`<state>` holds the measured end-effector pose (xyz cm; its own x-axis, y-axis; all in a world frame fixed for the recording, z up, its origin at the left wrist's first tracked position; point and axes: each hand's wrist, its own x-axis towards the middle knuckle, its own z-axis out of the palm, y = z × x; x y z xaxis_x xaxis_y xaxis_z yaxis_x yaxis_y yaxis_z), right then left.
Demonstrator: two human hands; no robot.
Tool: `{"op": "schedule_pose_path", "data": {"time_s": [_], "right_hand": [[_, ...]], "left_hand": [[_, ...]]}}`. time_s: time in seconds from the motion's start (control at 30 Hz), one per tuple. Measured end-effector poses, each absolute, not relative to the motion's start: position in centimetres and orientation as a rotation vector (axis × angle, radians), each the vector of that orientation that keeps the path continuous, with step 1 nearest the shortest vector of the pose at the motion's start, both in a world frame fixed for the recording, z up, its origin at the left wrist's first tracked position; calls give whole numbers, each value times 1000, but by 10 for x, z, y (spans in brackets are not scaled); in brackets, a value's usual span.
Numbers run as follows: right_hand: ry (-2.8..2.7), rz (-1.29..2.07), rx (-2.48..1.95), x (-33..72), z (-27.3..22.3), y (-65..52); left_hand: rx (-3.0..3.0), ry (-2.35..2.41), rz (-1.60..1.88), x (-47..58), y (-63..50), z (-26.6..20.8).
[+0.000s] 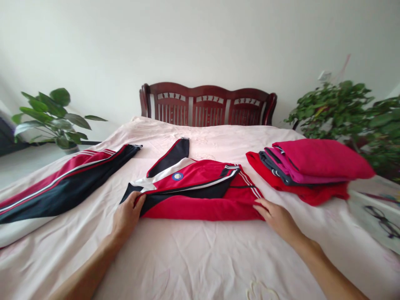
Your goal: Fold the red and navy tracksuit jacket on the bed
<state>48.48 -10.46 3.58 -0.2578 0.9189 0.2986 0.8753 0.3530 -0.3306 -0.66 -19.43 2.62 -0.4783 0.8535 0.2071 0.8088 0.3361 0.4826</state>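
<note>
A red, black and white sports jacket point(200, 189) lies partly folded in the middle of the bed, one black sleeve pointing toward the headboard. My left hand point(127, 214) grips the jacket's near left corner, fingers curled around the fabric edge. My right hand point(275, 216) rests on the jacket's near right corner, fingers pressed flat against the red cloth. A pair of red and black track trousers point(62, 179) with white stripes lies stretched out to the left.
A stack of folded red, pink and grey clothes point(312, 171) sits at the right. The pale pink sheet point(193, 258) covers the bed. A dark wooden headboard point(208, 104) stands behind. Potted plants stand at the left point(53, 118) and right point(346, 110).
</note>
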Motion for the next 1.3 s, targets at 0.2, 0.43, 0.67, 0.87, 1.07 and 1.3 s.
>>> {"op": "schedule_pose_path", "data": {"time_s": [0.2, 0.43, 0.67, 0.87, 1.07, 1.3], "right_hand": [[-2333, -17, -1649, 459, 39, -39], [-2258, 240, -1581, 462, 22, -25], [-2265, 94, -1340, 431, 48, -1], [-2423, 35, -1358, 382, 71, 34], [-2015, -127, -1231, 365, 135, 37], [-1888, -212, -905, 418, 84, -67]], "left_hand": [[1554, 2551, 623, -12, -186, 30], [1620, 2605, 359, -6, -185, 29], [1651, 2603, 308, 1, -186, 30], [1657, 2563, 378, -3, -188, 26], [1636, 2547, 514, -7, -193, 28], [1604, 2571, 608, -9, -194, 23]]}}
